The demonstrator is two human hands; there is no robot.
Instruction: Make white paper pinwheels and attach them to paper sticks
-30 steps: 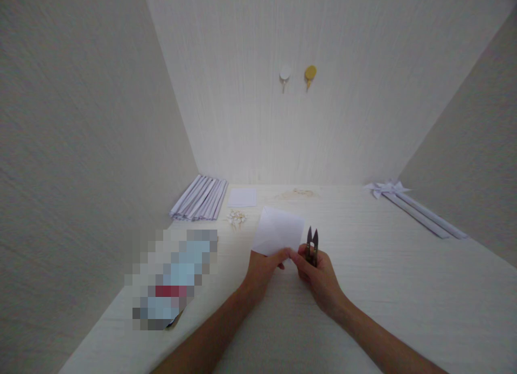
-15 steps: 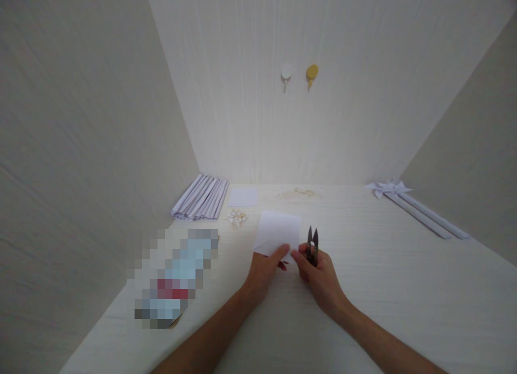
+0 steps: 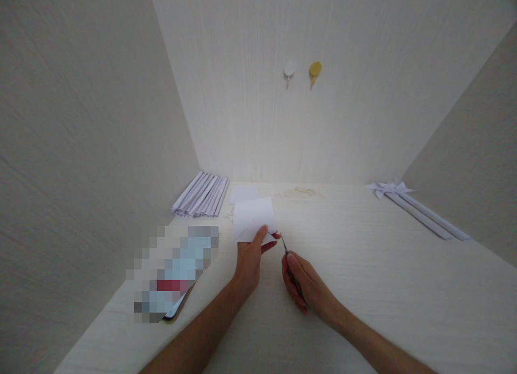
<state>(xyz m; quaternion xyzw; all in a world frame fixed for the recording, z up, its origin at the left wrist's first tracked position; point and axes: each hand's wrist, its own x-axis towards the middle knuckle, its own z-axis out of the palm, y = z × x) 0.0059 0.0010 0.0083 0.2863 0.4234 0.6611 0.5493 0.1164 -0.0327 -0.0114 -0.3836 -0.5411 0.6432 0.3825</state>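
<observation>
Now, from my end of the camera, the white paper square (image 3: 252, 215) sits further left than half a second ago, partly covering the scraps (image 3: 230, 212) behind it; the metal snips (image 3: 284, 243) have turned nearly edge-on, tip towards the paper's near right corner; I judge that this puts the blades within reach of that corner, though I cannot tell whether they touch anything. The paper looks thin, plain and fairly flat, raised over the middle of the counter (image 3: 363, 288), with a dark diagonal line beside the thumb that I cannot read as cut or crease.

My left hand (image 3: 248, 258) pinches it near that corner, thumb on top and fingers beneath; my right hand (image 3: 301, 279) is wrapped around the snips, thumb along the handle.

Beyond the paper lies a second sheet (image 3: 243, 194); left of it, a row of rolled paper sticks (image 3: 201, 195); nearer, a pixelated flat object (image 3: 186, 271); far right, folded paper (image 3: 390, 189) with two long strips (image 3: 424, 220); on the back wall, a white hook (image 3: 289, 68) and a yellow hook (image 3: 315, 69).
</observation>
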